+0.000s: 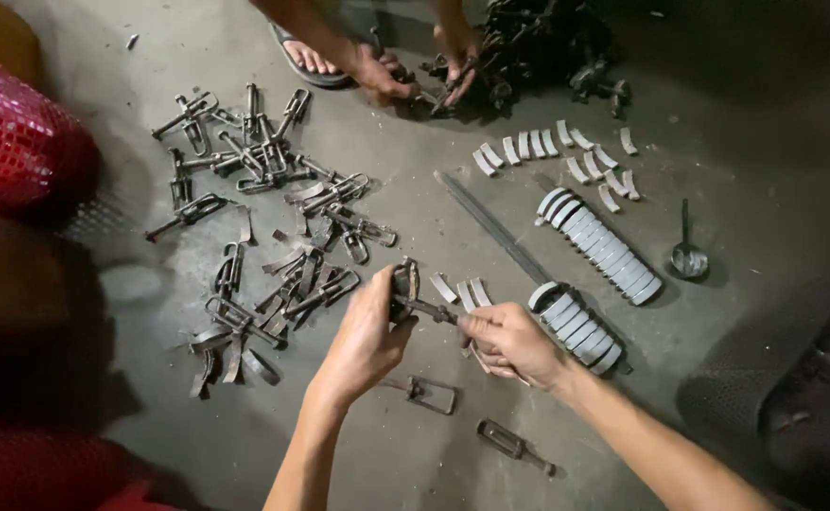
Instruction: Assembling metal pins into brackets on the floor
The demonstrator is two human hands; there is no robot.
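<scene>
Left hand (366, 333): closed around a dark rusty metal clamp (405, 284). Right hand (507, 343): pinching the clamp's thin rod (431, 309). Mid-floor, on grey concrete (736, 180). Just right: row of curved grey metal plates (577, 326). Left: heap of loose clamps (273, 237).

Your left hand (366, 333) and right hand (509, 343) meet over the floor (736, 170), both on one metal clamp (413, 295). A heap of clamps (263, 237) lies to your left, rows of curved plates (596, 248) to your right, a long rod (492, 227) between. Another person's hands (415, 68) work at a pile beyond.
</scene>
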